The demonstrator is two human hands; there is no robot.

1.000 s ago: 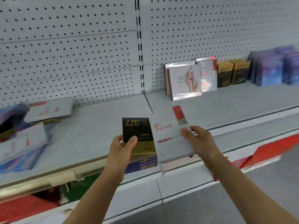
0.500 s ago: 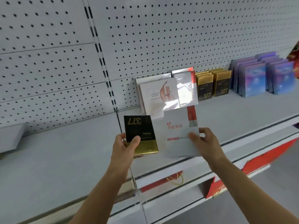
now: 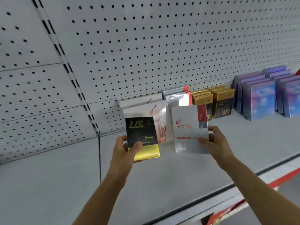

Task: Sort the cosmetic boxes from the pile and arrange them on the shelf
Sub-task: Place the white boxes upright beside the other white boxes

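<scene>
My left hand [image 3: 125, 151] grips a black and gold box [image 3: 142, 135] marked 377, held upside down above the grey shelf [image 3: 178, 172]. My right hand [image 3: 214, 143] holds a white box with a red stripe [image 3: 189, 127] upright, just in front of the standing white and red boxes [image 3: 177, 98]. Left of those stand white boxes with a pink figure [image 3: 159, 114]. Further right stand the black and gold 377 boxes [image 3: 223, 104], then the purple boxes [image 3: 259, 98].
A perforated grey back panel [image 3: 146, 46] rises behind the shelf, with a slotted upright [image 3: 68, 69] at the left. The shelf's front rail [image 3: 243, 184] runs along the lower right, and red packaging [image 3: 227, 211] shows below it.
The view has swung right and closer, so the pile at the left is out of sight. Both hands have carried their boxes up toward the standing rows; the white box now overlaps the white and red row.
</scene>
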